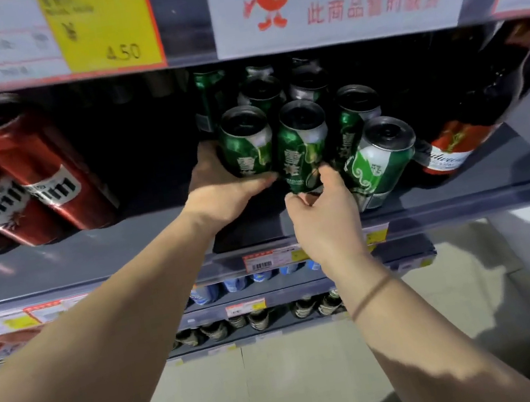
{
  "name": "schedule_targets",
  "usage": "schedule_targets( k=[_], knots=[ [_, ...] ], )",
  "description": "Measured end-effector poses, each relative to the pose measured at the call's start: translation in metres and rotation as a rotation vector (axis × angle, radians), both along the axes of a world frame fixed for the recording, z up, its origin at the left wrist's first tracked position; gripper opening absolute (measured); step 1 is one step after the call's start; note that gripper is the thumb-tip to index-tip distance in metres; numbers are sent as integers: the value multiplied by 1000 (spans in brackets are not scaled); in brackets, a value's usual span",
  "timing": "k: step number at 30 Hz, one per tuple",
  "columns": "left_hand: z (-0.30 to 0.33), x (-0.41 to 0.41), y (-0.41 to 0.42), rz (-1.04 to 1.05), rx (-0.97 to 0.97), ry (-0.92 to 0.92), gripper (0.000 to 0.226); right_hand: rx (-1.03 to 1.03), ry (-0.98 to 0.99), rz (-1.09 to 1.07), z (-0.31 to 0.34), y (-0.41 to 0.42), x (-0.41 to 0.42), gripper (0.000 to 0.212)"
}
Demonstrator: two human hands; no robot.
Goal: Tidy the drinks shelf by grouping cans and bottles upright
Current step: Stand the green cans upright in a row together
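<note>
Green aluminium beer cans [303, 146] stand clustered upright mid-way along the grey metal shelf [92, 254]; the left hand [220, 190] wraps the front-left can [245, 140], the right hand [322, 213] pinches the base of the middle one, though its fingertips are partly hidden. Risk: nudging the packed row could tip the lighter green front can [381, 162], seemingly near the shelf lip, off the edge.

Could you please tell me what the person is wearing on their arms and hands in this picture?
Both forearms are bare, with no sleeves showing and no gloves. The right wrist carries a thin brown band. The left hand and right hand show no rings that I can make out.
</note>
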State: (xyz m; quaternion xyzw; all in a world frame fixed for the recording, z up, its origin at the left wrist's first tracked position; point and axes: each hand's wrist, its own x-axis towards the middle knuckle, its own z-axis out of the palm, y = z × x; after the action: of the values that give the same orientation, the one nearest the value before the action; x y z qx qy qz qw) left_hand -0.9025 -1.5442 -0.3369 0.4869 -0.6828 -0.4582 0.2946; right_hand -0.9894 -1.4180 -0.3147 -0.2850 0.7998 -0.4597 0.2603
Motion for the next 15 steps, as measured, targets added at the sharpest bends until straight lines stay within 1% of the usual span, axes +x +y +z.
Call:
schedule_targets(
  k=[3, 5, 8, 10, 15],
  knots=[
    [-1, -5, 3, 88, -11, 10, 74, -16, -68, 5, 6, -1, -5, 56],
    [-2, -4, 3, 177, -58, -9, 74, -1, -63, 32, 7, -4, -7, 50],
    [0, 4, 1, 303, -172, -141, 80, 37, -14, 88, 5, -8, -4, 57],
    [2, 8, -6, 325, -150, -179, 83, 40, -7, 99, 4, -10, 0, 58],
    [3, 11, -15, 274, -70, -19, 105, 10, -62, 37, 7, -13, 2, 63]
  ],
)
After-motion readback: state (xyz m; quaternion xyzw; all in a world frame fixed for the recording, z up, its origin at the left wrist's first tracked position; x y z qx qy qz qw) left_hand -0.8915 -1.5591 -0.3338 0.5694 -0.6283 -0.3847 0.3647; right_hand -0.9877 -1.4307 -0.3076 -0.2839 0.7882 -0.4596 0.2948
